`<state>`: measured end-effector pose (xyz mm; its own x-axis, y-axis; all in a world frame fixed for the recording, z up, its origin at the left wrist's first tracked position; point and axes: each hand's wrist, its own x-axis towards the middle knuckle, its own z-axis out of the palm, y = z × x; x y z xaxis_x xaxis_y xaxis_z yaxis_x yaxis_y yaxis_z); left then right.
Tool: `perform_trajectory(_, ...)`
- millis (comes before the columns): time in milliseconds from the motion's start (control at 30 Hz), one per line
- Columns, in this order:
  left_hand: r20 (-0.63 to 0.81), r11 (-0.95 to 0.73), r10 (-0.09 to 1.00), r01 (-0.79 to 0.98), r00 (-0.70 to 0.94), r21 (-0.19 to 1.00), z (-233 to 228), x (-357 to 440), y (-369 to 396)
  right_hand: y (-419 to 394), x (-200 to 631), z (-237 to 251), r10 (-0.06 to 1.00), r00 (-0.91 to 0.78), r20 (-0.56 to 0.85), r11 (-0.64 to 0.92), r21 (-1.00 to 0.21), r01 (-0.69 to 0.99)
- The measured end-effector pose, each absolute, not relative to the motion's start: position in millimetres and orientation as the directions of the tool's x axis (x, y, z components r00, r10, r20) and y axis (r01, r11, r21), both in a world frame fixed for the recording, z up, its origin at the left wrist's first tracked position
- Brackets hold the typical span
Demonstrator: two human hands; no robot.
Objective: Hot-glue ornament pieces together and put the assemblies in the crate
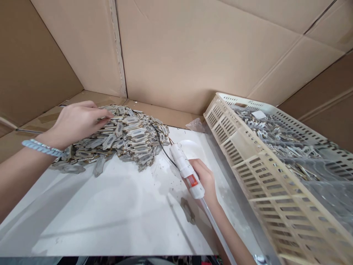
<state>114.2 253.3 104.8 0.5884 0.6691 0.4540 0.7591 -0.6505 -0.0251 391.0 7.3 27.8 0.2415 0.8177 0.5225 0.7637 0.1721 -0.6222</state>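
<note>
My left hand (78, 119) is over the left side of a heap of flat grey metal pieces (135, 134), its thumb and fingers pinched on one thin piece seen edge-on. A pale blue braided band circles that wrist. In my right hand (205, 176) is a white hot glue gun (183, 162) with a red patch on its body. Its nozzle points away from me, close to the heap's right edge. A long clear glue stick (216, 221) runs out of its back end. On the white board (110, 213) lies a single grey piece (188, 210), left of my right forearm.
A cream slatted plastic crate (248, 162) stands along the right, holding clear plastic trays of small metal pieces (275, 136). Cardboard walls (193, 55) enclose the back and sides. A black cord (162, 145) runs from the heap to the glue gun. A small clear plastic scrap (195, 125) lies near the crate.
</note>
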Motion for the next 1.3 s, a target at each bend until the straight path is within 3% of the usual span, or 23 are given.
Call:
perform_trajectory(167,0.534,-0.771,0.565,0.633,0.629,0.07,106.1,131.6,228.2,9.0,394.4,30.7,0.803,0.325,0.5,0.115,-0.666,0.737)
perform_trajectory(267,0.455,-0.935,0.354,0.297,0.817,0.194,94.5,159.8,188.8,9.6,397.2,33.4,0.772,0.397,0.496,0.086,-0.701,0.708)
perform_trajectory(367,0.298,-0.944,0.068,-0.035,0.952,0.327,72.1,194.6,142.3,9.7,397.9,35.7,0.743,0.457,0.489,0.059,-0.728,0.683)
perform_trajectory(467,0.225,-0.918,-0.09,-0.168,0.97,0.36,45.0,226.3,107.6,10.0,397.2,37.4,0.736,0.5,0.456,0.032,-0.761,0.648)
perform_trajectory(567,0.204,-0.912,-0.163,-0.226,0.965,0.342,21.3,247.8,90.7,10.4,397.3,38.1,0.734,0.514,0.444,0.022,-0.771,0.636)
perform_trajectory(767,0.245,-0.94,-0.135,-0.202,0.96,0.275,11.2,252.7,85.8,9.1,399.5,38.2,0.716,0.532,0.451,0.014,-0.772,0.635)
perform_trajectory(1033,0.537,-0.979,0.155,0.059,0.829,0.193,45.6,198.7,133.2,8.8,396.8,35.2,0.747,0.445,0.493,0.108,-0.751,0.651)
perform_trajectory(1133,0.649,-0.98,0.199,0.148,0.734,0.133,53.1,180.3,149.7,7.9,394.0,36.0,0.805,0.331,0.492,0.178,-0.733,0.657)
perform_trajectory(1300,0.757,-0.975,0.17,0.217,0.631,0.037,56.5,164.1,155.4,6.4,390.0,34.5,0.854,0.116,0.508,0.328,-0.697,0.638)
